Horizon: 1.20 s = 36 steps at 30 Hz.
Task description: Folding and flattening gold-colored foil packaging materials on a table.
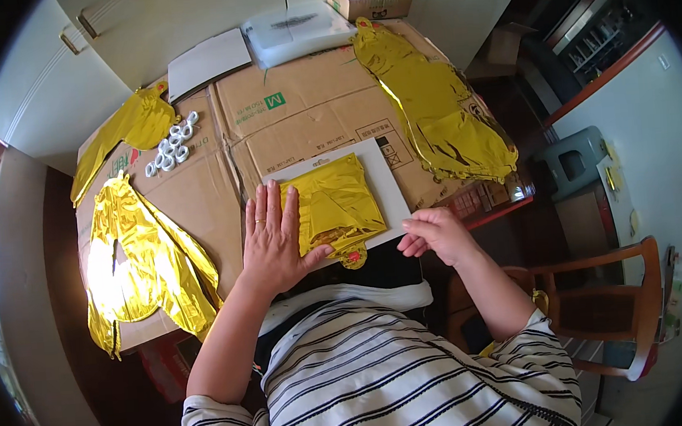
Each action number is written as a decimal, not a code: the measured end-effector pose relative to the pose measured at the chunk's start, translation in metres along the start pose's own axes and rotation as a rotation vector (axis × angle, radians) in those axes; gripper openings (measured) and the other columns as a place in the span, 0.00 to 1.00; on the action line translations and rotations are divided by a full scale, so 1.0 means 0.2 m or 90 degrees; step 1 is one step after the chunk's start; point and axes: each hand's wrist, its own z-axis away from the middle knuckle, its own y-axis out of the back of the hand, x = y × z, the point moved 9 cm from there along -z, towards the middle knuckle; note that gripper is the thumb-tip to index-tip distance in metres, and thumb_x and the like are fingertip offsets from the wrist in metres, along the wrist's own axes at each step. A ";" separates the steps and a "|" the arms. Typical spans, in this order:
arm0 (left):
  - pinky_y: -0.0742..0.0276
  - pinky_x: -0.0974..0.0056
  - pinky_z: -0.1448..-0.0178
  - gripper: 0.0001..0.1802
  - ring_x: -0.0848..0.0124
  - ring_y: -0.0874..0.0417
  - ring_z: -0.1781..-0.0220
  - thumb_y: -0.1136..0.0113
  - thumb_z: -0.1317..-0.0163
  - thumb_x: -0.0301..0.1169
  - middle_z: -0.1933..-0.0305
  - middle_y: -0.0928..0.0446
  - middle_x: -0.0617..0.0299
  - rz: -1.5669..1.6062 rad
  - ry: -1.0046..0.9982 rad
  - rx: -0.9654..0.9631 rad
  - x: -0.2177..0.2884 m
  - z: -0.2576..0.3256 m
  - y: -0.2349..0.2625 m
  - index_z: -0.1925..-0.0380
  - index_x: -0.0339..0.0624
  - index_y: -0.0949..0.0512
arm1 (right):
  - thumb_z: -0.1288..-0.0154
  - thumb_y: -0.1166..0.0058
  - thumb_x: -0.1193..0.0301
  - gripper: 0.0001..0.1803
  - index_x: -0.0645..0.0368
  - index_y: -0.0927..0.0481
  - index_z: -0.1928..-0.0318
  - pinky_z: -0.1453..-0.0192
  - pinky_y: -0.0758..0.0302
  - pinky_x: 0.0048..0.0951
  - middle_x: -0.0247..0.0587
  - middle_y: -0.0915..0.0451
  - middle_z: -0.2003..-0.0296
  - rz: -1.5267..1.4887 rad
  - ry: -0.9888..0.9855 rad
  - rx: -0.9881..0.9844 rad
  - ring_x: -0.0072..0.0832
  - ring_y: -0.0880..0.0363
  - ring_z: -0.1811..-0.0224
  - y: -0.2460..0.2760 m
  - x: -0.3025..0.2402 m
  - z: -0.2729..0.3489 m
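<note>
A folded gold foil balloon [336,200] lies flat on a white card [387,189] in front of me. Its rounded tab with a red mark [353,258] pokes past the card's near edge. My left hand [273,238] is open, fingers straight and together, palm down over the left side of the foil and card. At the card's near right corner is my right hand [436,236], its fingers curled and closed, with the thumb on top at the corner and the other fingers below the edge.
Flattened cardboard [294,124] covers the table. Other gold foil balloons lie at the near left [136,261], far left [130,129] and right [437,105]. White ribbon rolls [172,148], a grey-white sheet [209,61], a clear plastic pack [299,34] and a small box [377,3] sit farther back. A wooden chair [644,293] stands right.
</note>
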 end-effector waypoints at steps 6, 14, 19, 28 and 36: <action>0.64 0.39 0.14 0.61 0.39 0.57 0.14 0.50 0.37 0.75 0.17 0.53 0.33 -0.002 -0.008 0.001 0.00 0.00 0.00 0.21 0.34 0.46 | 0.22 0.46 0.66 0.15 0.66 0.17 0.63 0.69 0.19 0.24 0.45 0.12 0.70 0.049 -0.006 -0.026 0.25 0.13 0.73 -0.07 0.03 -0.01; 0.63 0.40 0.15 0.61 0.39 0.57 0.14 0.51 0.36 0.75 0.17 0.53 0.33 -0.005 -0.031 0.006 0.04 -0.04 0.00 0.21 0.34 0.45 | 0.24 0.46 0.66 0.16 0.68 0.16 0.63 0.72 0.21 0.23 0.44 0.14 0.75 0.104 -0.007 -0.050 0.24 0.15 0.78 -0.07 -0.01 -0.01; 0.64 0.41 0.14 0.61 0.40 0.57 0.14 0.51 0.36 0.75 0.17 0.53 0.33 0.000 -0.041 -0.002 0.05 -0.08 -0.01 0.21 0.34 0.46 | 0.24 0.46 0.67 0.15 0.68 0.16 0.63 0.74 0.22 0.23 0.44 0.14 0.76 0.128 -0.008 -0.057 0.24 0.16 0.78 -0.07 -0.02 -0.01; 0.60 0.41 0.15 0.61 0.39 0.55 0.14 0.51 0.36 0.75 0.17 0.51 0.32 0.017 -0.054 0.037 0.12 -0.11 -0.02 0.21 0.33 0.45 | 0.24 0.45 0.67 0.14 0.66 0.17 0.64 0.73 0.22 0.21 0.44 0.14 0.75 0.067 -0.017 -0.007 0.23 0.16 0.78 -0.01 0.01 0.02; 0.61 0.40 0.15 0.61 0.38 0.56 0.14 0.50 0.37 0.75 0.17 0.51 0.33 0.018 -0.032 0.033 0.14 -0.06 -0.01 0.21 0.34 0.45 | 0.22 0.47 0.65 0.16 0.65 0.17 0.63 0.69 0.20 0.23 0.44 0.13 0.72 -0.009 -0.009 0.017 0.24 0.15 0.74 0.00 0.06 0.06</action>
